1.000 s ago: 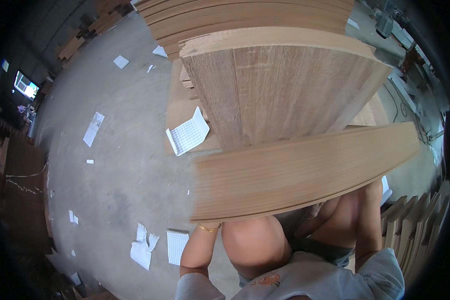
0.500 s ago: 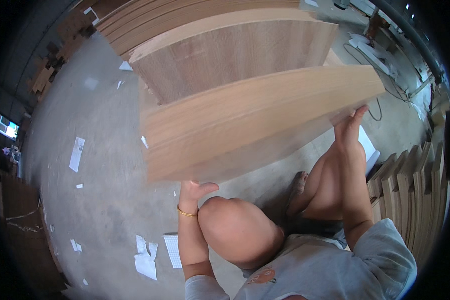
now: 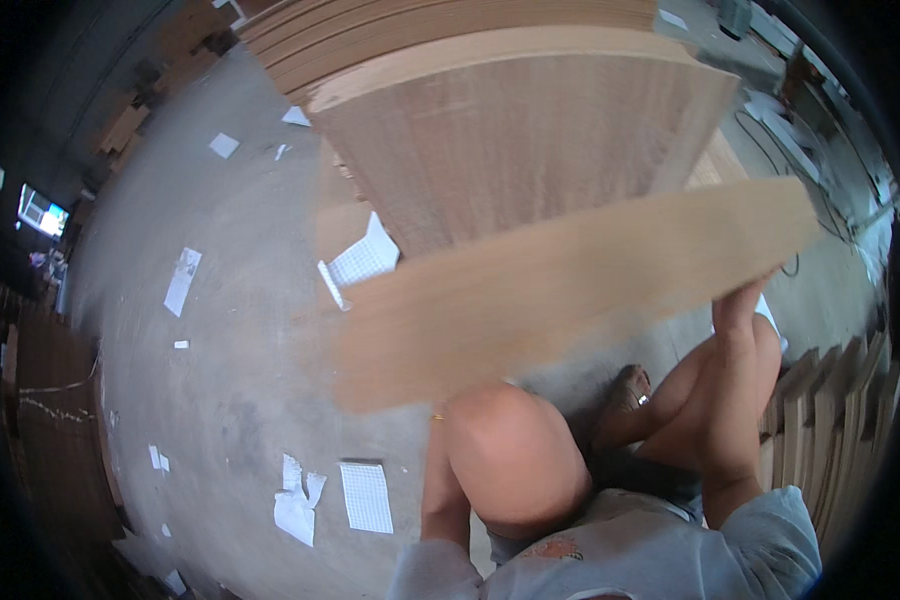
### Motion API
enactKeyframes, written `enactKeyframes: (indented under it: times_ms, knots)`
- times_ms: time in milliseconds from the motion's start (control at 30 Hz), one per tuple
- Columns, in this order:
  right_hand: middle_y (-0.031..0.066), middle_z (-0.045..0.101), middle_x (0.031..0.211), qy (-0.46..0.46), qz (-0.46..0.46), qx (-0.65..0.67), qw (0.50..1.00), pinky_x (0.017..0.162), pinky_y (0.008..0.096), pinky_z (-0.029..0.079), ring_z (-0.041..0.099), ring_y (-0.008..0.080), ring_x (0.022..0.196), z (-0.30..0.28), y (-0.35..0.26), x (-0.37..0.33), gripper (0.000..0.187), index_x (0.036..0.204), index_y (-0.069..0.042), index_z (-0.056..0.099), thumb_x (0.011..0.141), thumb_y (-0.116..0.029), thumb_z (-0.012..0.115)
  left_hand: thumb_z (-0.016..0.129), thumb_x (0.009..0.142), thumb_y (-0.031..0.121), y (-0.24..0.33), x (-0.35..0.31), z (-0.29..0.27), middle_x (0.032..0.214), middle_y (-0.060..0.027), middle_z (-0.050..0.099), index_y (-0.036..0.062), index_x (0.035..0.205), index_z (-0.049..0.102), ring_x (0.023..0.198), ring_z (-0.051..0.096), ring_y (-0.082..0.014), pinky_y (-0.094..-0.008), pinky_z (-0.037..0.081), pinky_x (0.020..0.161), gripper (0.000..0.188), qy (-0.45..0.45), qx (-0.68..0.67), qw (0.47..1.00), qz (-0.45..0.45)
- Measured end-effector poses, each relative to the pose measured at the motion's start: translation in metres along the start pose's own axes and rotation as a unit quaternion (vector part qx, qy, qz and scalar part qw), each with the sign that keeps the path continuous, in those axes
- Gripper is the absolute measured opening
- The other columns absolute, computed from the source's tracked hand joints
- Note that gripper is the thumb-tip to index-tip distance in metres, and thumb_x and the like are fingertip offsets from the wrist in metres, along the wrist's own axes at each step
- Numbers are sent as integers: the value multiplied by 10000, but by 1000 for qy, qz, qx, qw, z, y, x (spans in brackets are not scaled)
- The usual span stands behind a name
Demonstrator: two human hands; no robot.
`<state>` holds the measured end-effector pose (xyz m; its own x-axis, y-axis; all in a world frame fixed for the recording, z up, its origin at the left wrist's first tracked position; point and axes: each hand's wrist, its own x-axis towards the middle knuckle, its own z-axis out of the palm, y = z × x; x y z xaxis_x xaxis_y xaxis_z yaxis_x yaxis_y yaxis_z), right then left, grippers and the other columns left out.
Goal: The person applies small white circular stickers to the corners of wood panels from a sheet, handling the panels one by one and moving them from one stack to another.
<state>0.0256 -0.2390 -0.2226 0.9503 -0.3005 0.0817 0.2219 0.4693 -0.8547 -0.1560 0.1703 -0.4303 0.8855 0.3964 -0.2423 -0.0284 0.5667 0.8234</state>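
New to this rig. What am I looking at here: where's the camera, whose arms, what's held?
No machine here: a person wears a fisheye camera on the head, looking down, so straight edges bend. The right hand grips the right end of a thin wooden sheet, blurred by motion. The left hand is hidden behind that sheet; only its forearm shows. A stack of similar sheets stands behind. Paper scraps lie on the concrete floor. The person's bare knees are below.
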Motion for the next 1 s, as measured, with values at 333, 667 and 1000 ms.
enactKeyframes:
  times_ms: [333, 667, 1000]
  knots:
    - [68, 344, 1321, 40, -66, -88, 993, 1003, 312, 244, 332, 192, 1203, 30, -4, -7, 762, 1321, -66, 265, 829, -648, 262, 400, 894, 311, -21, -41, -66, 1265, -167, 423, -6, 1284, 330, 1143, 423, -279, -380, 305, 986, 507, 151, -26, 986, -63]
    - [72, 224, 1408, 31, -86, -90, 992, 1054, 328, 139, 205, 207, 1292, 56, -10, 3, 820, 1371, -75, 177, 813, -675, 198, 392, 897, 297, -19, -14, -67, 1273, -164, 415, -21, 1270, 349, 1160, 406, -270, -378, 293, 996, 492, 190, -10, 977, -94]
    - [44, 519, 965, -7, -33, -212, 977, 683, 254, 376, 439, 128, 777, 63, -8, -15, 751, 1206, -15, 419, 863, -623, 143, 478, 842, 159, 270, -21, 167, 1191, -149, 493, -5, 1229, 433, 1108, 450, -249, -361, 303, 963, 423, 118, 440, 704, 545]
